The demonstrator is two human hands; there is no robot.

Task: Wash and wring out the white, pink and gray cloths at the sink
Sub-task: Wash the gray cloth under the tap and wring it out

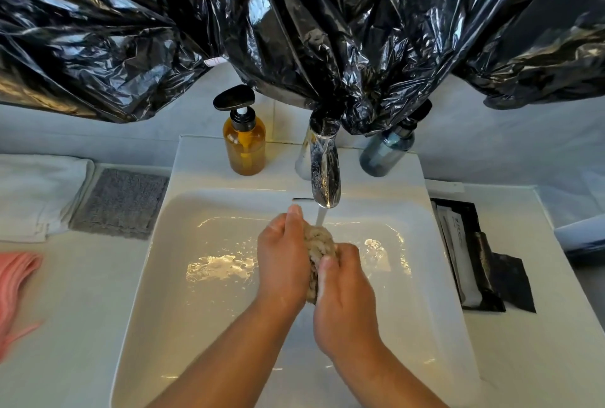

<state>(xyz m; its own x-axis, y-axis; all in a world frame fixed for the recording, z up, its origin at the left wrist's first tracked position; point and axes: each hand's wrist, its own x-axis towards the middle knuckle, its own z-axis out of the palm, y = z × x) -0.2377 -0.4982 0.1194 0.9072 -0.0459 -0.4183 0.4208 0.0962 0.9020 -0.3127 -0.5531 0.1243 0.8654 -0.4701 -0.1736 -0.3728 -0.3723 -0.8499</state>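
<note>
1. The left hand (283,260) and the right hand (343,302) met over the middle of the sink (147,276), both forearms reaching in from the near edge.
2. The fingers (294,215) of the left hand curled round a bunched pale cloth (320,248) from the left. The right hand gripped it from the right, thumb pressed on its front, so the cloth was squeezed between the two hands.
3. The cloth sat above the basin, its top just under the stream of water (320,217). Water shone on the basin floor.
4. A pink cloth (14,289) lay on the tabletop (75,325) at the near left, well apart from the sink.
5. Farther back on the left, a gray cloth (121,203) lay flat just beside the sink rim, touching a folded white cloth (36,194) on its left.
6. On the right of the sink, black packets (478,260) lay on the tabletop.
7. The chrome faucet (322,171) stood at the back of the sink, running.
8. An amber pump bottle (244,142) stood to its left and a blue-gray bottle (386,152) to its right.
9. Black plastic sheeting (294,31) hung across the wall behind, reaching down to the top of the faucet.
</note>
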